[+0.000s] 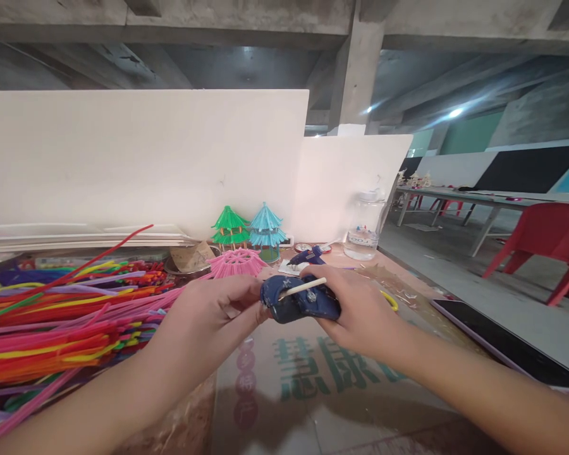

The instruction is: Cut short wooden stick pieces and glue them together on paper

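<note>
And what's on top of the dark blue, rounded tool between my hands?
A thin, straight cream stick crosses the tool. The tool's far side is hidden; whether the stick continues inside can't be told.

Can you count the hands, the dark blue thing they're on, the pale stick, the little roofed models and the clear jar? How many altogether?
Hands: 2 (left hand, right hand)
Dark blue thing: 1
Pale stick: 1
Roofed models: 3 (green model, light blue model, pink model)
Clear jar: 1
Total: 8

Left fingers [246, 291] and right fingers [319, 272] hold a dark-blue tool [291, 308]; a pale stick [304, 288] crosses it.
</note>
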`<state>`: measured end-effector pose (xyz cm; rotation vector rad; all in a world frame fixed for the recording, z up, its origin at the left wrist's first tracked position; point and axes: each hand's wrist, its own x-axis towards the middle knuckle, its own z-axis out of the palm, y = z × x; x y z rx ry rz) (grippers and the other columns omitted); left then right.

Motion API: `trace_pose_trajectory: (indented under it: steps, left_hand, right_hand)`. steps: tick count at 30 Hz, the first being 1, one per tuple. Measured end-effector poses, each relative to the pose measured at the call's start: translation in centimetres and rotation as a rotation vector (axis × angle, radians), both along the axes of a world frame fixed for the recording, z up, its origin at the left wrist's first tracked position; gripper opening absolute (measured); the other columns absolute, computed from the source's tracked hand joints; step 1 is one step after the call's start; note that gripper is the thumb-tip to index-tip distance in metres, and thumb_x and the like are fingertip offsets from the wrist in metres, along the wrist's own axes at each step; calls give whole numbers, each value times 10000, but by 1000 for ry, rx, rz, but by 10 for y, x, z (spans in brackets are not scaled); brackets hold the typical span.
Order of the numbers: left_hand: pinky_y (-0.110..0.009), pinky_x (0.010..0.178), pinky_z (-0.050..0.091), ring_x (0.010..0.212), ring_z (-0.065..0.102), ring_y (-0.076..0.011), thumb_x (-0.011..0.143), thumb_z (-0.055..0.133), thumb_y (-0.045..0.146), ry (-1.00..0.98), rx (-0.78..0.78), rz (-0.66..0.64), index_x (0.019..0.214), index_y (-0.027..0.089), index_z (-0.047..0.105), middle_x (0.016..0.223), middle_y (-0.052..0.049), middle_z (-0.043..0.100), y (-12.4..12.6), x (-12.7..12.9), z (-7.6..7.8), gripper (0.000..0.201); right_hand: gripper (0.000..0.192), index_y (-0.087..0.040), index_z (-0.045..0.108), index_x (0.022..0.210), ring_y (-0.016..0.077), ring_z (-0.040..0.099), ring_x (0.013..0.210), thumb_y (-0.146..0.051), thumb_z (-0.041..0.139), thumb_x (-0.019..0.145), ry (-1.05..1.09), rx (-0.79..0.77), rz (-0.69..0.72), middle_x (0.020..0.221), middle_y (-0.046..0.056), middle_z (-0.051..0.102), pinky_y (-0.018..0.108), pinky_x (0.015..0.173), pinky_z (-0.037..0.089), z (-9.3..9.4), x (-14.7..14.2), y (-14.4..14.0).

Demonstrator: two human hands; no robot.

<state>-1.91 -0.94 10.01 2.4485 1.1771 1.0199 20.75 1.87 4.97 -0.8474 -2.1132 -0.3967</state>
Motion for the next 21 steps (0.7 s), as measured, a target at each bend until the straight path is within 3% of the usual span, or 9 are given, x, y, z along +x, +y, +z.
trace_pose_trajectory:
  steps: [10, 16, 21]
  left_hand:
    - [-183, 443, 294, 480, 414, -95, 799, 539, 294, -72, 3, -28, 611, 195, 581, 513, 59, 504, -2, 5, 2, 216]
    - [-217, 544, 404, 588, 542, -147, 864, 477, 328, 19, -35, -48, 799, 189, 707, 634, 10, 617, 2, -1, 1, 276]
    - [-221, 545, 408, 601, 564, -161, 872, 470, 337, 31, -27, -54, 754, 182, 692, 653, -11, 648, 3, -3, 1, 296]
  right_hand:
    - [456, -210, 543, 1184, 262, 713, 891, -152, 523, 733, -26, -49, -10, 1006, 84, 744, 358, 735, 555, 2, 0, -2]
    - [516, -226, 531, 1234, 255, 711, 901, -128, 527, 727, -13, -57, 22, 1029, 73, 738, 359, 756, 557, 2, 0, -2]
    - [466, -212, 544, 1195, 254, 717, 886, -147, 526, 734, -21, -42, 4, 1010, 76, 746, 351, 728, 563, 2, 0, -2]
